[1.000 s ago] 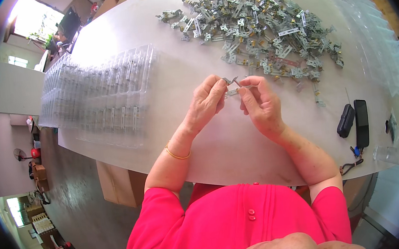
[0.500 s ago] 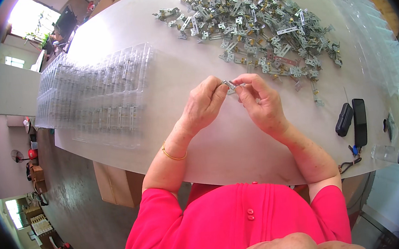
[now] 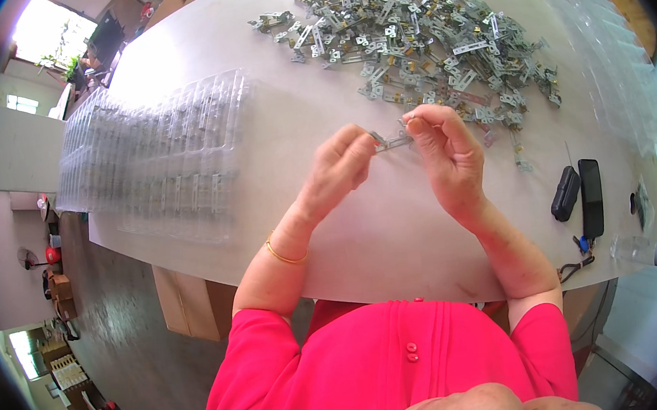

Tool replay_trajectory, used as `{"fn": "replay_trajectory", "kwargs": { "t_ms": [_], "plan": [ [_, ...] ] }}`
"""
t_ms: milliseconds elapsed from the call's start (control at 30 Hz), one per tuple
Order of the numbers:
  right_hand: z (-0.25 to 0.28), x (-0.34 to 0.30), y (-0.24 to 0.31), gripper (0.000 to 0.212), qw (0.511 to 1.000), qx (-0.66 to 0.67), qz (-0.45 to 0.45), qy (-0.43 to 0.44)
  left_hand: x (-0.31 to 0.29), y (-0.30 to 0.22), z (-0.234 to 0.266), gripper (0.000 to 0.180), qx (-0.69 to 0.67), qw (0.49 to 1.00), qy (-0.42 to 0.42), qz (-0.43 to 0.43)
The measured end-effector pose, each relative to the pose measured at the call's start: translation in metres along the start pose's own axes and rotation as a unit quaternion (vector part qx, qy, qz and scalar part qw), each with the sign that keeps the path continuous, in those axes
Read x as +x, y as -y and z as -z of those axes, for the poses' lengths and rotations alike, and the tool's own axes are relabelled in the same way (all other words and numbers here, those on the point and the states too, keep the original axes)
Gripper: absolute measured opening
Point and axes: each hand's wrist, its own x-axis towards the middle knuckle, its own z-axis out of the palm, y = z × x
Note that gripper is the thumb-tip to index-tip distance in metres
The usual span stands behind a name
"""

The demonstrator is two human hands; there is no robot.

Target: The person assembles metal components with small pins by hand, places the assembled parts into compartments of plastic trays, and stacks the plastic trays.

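Over the middle of the white table, my left hand (image 3: 339,163) pinches one end of a small silver metal bracket (image 3: 393,144) between thumb and fingers. My right hand (image 3: 449,151) is closed in a pinch at the bracket's other end, thumb against forefinger. The bracket spans the gap between both hands, above the tabletop. Just beyond them lies a large heap of similar metal brackets (image 3: 423,40), some with brass-coloured parts.
Clear plastic trays (image 3: 176,156) holding rows of brackets lie at left. Further clear plastic trays (image 3: 605,64) lie along the right edge. Near right are a black phone (image 3: 591,198), a dark case (image 3: 566,194), keys (image 3: 582,244) and a clear bottle (image 3: 636,251).
My right hand has moved right and slightly up, away from the left. More of the bracket shows between them. My left hand keeps its pinch, nearly in place.
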Motion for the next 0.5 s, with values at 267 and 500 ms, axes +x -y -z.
{"fn": "replay_trajectory", "kwargs": {
  "t_ms": [267, 500],
  "plan": [
    [-0.009, -0.005, -0.010, 0.012, 0.991, 0.044, -0.100, 0.073, 0.001, 0.000, 0.004, 0.030, -0.277, 0.956, -0.011, 0.097],
    [-0.010, -0.007, -0.005, 0.012, 0.984, 0.010, -0.148, 0.093, 0.001, 0.004, 0.004, 0.031, -0.270, 0.958, -0.006, 0.095]
  ]
}}
